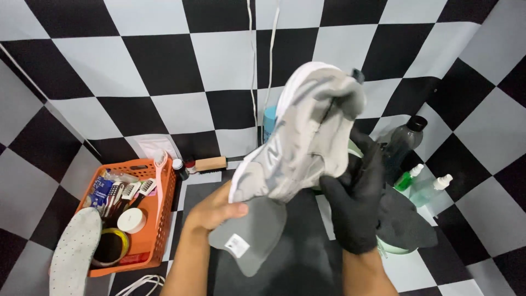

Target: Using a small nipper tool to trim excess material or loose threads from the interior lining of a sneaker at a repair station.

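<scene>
My bare left hand [215, 211] grips the toe end of a grey and white sneaker [301, 137], which is raised and tilted, heel up toward the wall. Its grey tongue or insole [251, 234], with a small white tag, hangs down under that hand. My right hand [356, 203] wears a black glove and clasps the shoe's side and underside from the right. A dark cloth [405, 222] lies over a pale bowl [399, 250] just right of the gloved hand.
An orange basket [159, 235] at the left holds brushes, round tins and a tube. A grey perforated insole [74, 249] leans at its front. A wooden brush [211, 163], a dark bottle [402, 143] and two spray bottles [424, 186] stand by the chequered wall.
</scene>
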